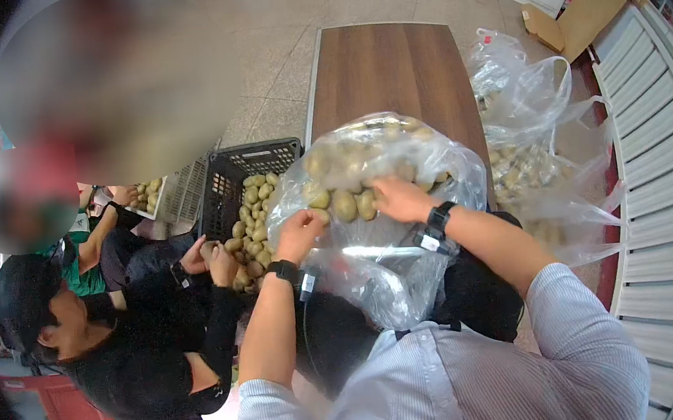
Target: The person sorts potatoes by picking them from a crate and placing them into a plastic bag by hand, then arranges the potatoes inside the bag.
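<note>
In front of me, a large clear plastic bag lies open over the near end of a brown table, full of kiwifruit. My left hand is at the bag's left side, its fingers curled against a kiwifruit. To its right, my right hand reaches into the bag, with bent fingers on another kiwifruit. Both fingertips are partly hidden. Dark bands are worn on both my wrists.
Left of the bag stands a black crate of kiwifruit. Beside it, a person in black holds a kiwifruit. More filled plastic bags sit right of the table, near a white radiator. Other people are at the left.
</note>
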`<state>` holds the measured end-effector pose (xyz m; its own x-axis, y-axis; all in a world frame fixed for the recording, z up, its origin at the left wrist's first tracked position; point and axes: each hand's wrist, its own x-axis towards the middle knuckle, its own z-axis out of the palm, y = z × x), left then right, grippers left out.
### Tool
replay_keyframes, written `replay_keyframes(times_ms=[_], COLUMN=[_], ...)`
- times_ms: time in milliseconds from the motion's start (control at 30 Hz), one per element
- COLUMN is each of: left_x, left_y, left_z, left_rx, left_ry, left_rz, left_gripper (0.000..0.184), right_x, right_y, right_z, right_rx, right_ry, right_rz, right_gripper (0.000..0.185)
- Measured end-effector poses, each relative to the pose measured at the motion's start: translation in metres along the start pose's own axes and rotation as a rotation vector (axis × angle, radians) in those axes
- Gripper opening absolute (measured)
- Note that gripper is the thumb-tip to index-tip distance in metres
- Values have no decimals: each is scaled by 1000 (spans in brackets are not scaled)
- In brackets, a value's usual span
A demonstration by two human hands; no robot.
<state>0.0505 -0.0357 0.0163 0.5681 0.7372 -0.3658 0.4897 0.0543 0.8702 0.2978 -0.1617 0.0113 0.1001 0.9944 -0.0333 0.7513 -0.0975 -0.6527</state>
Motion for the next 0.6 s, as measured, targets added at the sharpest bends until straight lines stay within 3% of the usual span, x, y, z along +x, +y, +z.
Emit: replay_keyframes(times_ms=[67, 133, 233, 300, 367, 433, 533, 567, 600], left_x=[2, 7, 19, 33, 41, 42, 43, 53, 63], left_y=[2, 4, 10, -4, -11, -8, -4, -26, -47], left_z=[-2, -9, -22, -26, -29, -31, -31, -34, -35], left_rx=[56, 223, 159, 219, 279, -13, -154, -201, -248], left_ry=[6, 88, 98, 190, 286, 279, 206, 173, 141], left_rz=[12, 173, 55, 112, 169, 193, 38, 33, 27], left_gripper=[25, 30, 36, 37, 37, 37, 40, 37, 35], right_x=[12, 30, 62, 70, 77, 79, 84, 81, 86], right_y=[-3, 4, 37, 40, 45, 58, 94, 94, 109], right_z=[-19, -30, -46, -81, -103, -110, -109, -113, -97], right_rx=[-18, -34, -165, -246, -258, -289, -329, -275, -352], right_ry=[56, 108, 276, 133, 141, 208, 273, 192, 312], right_rz=[45, 92, -53, 277, 316, 343, 254, 252, 210], right_gripper=[44, 43, 42, 45, 47, 50, 58, 64, 61])
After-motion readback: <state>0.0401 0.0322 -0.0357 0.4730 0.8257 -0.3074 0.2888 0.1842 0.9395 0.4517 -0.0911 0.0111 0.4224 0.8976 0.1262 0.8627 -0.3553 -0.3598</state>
